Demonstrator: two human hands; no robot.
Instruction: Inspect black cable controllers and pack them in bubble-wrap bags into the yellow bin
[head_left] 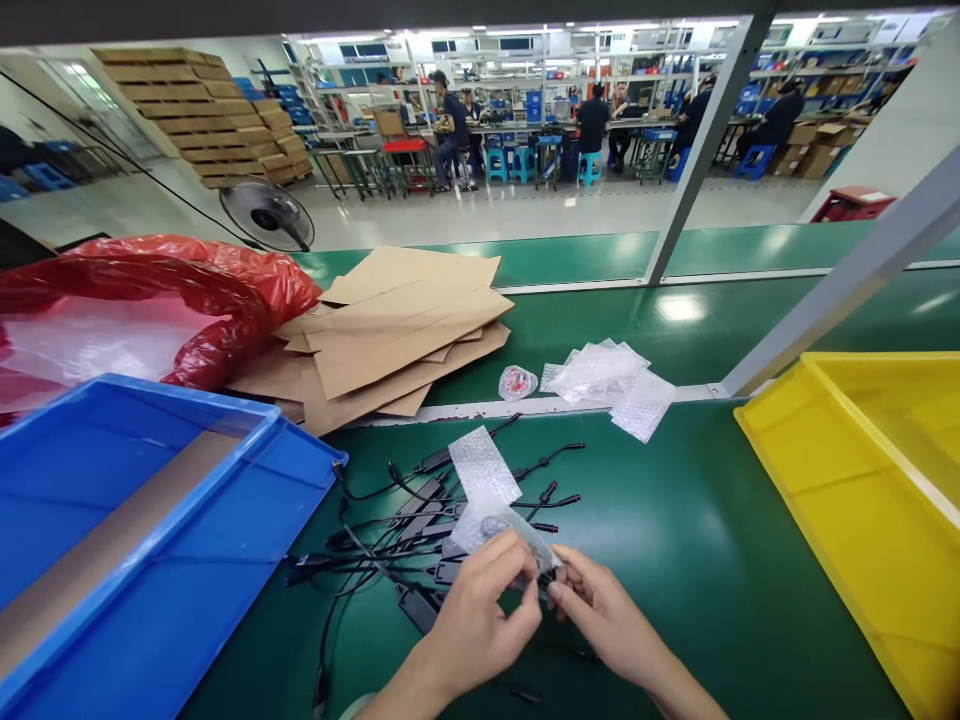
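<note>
My left hand [491, 605] is closed, thumb and fingers pinched at the near end of a translucent plastic bag [476, 525]. Coiled dark shapes show faintly through the bag. My right hand [600, 605] is closed beside it, its fingers around a small black piece [547, 577] at the bag's end; whether that is a cable end I cannot tell. Just beyond the bag lies a bubble-wrap pouch [486, 465]. Under and left of my hands spread several black cables with box-shaped modules [418, 606], their thin connector ends pointing right.
A blue bin [255, 480] stands at left, a yellow bin [817, 470] at right. Cardboard sheets [405, 320], a roll of tape [517, 382] and bubble-wrap pouches [600, 372] lie farther back. A red plastic bag [255, 280] sits behind the blue bin. A slanted metal post [840, 280] rises at right.
</note>
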